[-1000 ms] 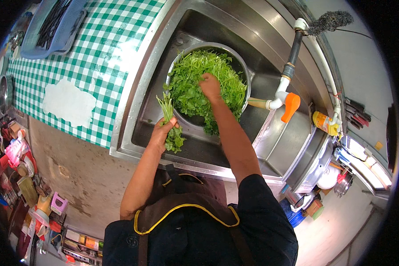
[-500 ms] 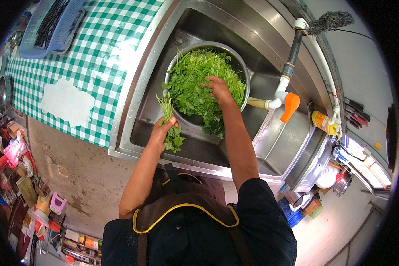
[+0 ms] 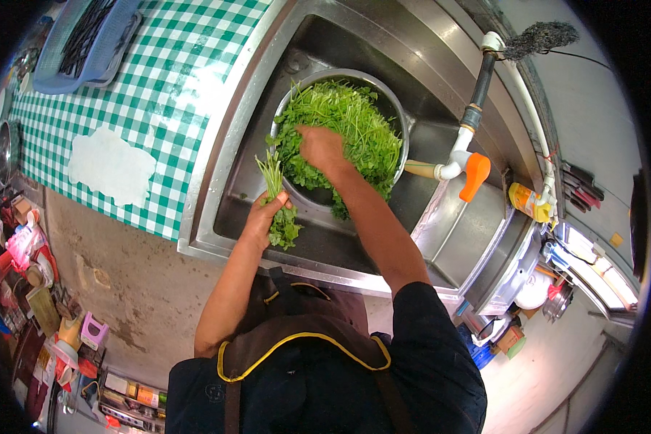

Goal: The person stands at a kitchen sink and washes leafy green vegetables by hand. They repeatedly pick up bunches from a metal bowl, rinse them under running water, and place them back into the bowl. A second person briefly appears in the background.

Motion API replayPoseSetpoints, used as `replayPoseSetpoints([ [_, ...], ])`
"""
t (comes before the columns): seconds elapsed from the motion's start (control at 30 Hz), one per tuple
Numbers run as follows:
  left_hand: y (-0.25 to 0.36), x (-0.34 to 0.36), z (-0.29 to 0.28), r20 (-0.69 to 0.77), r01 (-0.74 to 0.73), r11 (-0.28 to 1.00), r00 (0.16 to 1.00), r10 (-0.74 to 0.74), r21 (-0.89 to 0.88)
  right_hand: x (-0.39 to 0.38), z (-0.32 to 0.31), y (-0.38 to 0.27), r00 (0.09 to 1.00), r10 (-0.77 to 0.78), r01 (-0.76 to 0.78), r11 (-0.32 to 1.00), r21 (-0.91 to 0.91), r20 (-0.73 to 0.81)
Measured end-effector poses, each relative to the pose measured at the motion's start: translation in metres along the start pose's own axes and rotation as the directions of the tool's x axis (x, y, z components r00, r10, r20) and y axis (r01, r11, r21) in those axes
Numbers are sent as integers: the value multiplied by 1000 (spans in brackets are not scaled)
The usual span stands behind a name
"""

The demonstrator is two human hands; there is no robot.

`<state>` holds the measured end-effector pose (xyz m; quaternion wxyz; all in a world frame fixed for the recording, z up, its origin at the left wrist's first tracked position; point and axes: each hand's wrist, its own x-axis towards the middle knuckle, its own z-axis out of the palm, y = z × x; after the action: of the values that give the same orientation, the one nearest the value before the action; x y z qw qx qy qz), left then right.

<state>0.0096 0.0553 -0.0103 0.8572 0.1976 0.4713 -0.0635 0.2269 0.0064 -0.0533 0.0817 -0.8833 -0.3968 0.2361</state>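
A round steel basin (image 3: 403, 123) stands in the sink, heaped with leafy greens (image 3: 362, 116) that have thin pale-green stalks. At the basin's near left rim, my left hand (image 3: 265, 211) is closed around a small bunch of leafy greens (image 3: 272, 173), stalks up and leaves hanging below the fist. My right hand (image 3: 321, 147) is on the left part of the heap, back of the hand up. Its fingers are bent together against the leaves, and whatever they pinch is hidden.
The steel sink (image 3: 242, 181) has a second bay on the right. A white pipe tap with an orange handle (image 3: 474, 176) reaches toward the basin. On the left lies a green checked tablecloth (image 3: 173, 145) with a blue basket (image 3: 87, 43). A yellow bottle (image 3: 528, 201) stands at the right.
My right hand has moved left across the heap, and its fingers have come together. My left hand has stayed in place with its bunch.
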Motion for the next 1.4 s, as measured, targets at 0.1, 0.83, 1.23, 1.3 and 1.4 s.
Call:
replayPoseSetpoints([
  [0.1,-1,0,-2,10,-8,1000,1000,8,-2,1,10,1,969,-23,52,992,-112,245],
  [0.83,-6,4,1,-10,-39,997,999,40,67,-27,-20,96,932,153,-86,974,209,-328],
  [1.23,-2,3,1,-16,-33,999,999,33,22,8,0,43,980,2,17,995,94,-197],
  [1.3,-3,1,-1,-31,-21,1000,999,22,6,2,-1,50,983,50,-23,988,153,-176],
  [1.4,-4,2,-2,-38,7,1000,999,-8,-8,1,2,56,977,-8,52,978,201,-214],
])
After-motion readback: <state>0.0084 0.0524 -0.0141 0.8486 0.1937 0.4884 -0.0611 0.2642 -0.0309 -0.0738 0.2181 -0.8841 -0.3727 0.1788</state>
